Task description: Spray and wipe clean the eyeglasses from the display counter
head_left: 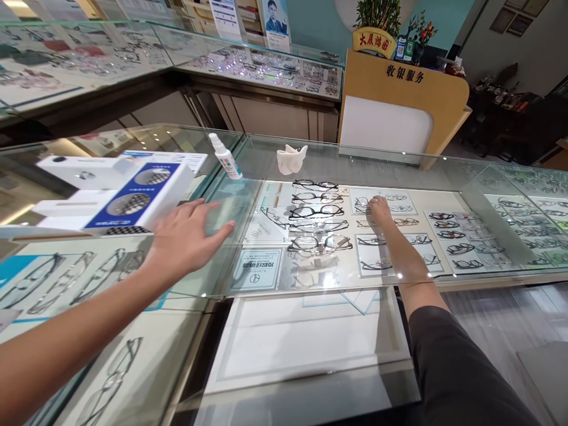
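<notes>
My left hand (189, 236) is open, fingers spread, over the glass counter beside a white and blue box (128, 192). Farther right, my right hand (379, 208) reaches low over the glass with its fingers curled together. Right beside it is a round eyeglass lens (361, 205); I cannot make out whether the fingers grip that frame. Between my hands lies a column of several eyeglasses (317, 212), mostly dark-rimmed. Behind them, a white spray bottle (226, 157) and a crumpled cream cloth (291, 159) stand on the glass.
More eyeglasses (461, 248) lie on display cards at the right. Below the counter edge is a white drawer or tray (306, 343). Farther back stand glass showcases (266, 71) and a wooden cashier desk (403, 89) with plants on it.
</notes>
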The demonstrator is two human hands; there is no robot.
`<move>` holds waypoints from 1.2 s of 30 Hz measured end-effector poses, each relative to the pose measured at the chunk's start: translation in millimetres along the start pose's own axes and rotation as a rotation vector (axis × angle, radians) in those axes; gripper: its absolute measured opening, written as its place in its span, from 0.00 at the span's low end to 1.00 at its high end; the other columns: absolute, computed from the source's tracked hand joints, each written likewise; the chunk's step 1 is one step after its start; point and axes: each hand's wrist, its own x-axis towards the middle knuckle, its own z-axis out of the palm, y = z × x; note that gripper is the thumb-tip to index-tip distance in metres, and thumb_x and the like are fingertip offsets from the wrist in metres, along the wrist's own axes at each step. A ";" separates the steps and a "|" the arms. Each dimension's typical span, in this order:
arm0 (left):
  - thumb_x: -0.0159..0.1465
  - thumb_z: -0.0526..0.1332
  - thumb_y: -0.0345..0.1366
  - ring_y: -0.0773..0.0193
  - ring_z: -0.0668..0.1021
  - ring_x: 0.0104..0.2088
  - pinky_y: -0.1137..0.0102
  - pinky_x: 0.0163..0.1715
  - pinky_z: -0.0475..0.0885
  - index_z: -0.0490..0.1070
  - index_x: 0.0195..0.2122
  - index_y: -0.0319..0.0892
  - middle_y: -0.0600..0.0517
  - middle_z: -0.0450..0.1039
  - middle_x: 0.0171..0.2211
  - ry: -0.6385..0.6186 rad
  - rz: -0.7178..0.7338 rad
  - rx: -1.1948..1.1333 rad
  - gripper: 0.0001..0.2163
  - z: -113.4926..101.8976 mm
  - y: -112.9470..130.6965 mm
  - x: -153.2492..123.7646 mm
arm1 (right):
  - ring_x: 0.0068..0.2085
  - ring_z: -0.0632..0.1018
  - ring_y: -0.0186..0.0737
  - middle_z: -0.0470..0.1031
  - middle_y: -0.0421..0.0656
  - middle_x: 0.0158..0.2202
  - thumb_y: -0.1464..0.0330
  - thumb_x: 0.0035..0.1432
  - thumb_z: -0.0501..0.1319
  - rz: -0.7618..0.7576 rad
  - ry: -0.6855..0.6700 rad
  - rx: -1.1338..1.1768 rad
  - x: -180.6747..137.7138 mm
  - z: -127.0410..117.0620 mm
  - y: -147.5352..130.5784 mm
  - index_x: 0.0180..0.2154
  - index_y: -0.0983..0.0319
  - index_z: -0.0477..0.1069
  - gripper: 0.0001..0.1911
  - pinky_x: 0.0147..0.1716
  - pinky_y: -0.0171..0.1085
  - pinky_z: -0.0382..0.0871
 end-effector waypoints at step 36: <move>0.65 0.40 0.59 0.33 0.64 0.74 0.41 0.72 0.60 0.67 0.70 0.32 0.30 0.62 0.73 0.024 0.012 -0.020 0.43 2.9 -3.0 2.2 | 0.65 0.68 0.60 0.75 0.59 0.63 0.78 0.64 0.57 0.062 0.061 0.034 8.2 1.8 -5.6 0.45 0.65 0.83 0.16 0.64 0.55 0.62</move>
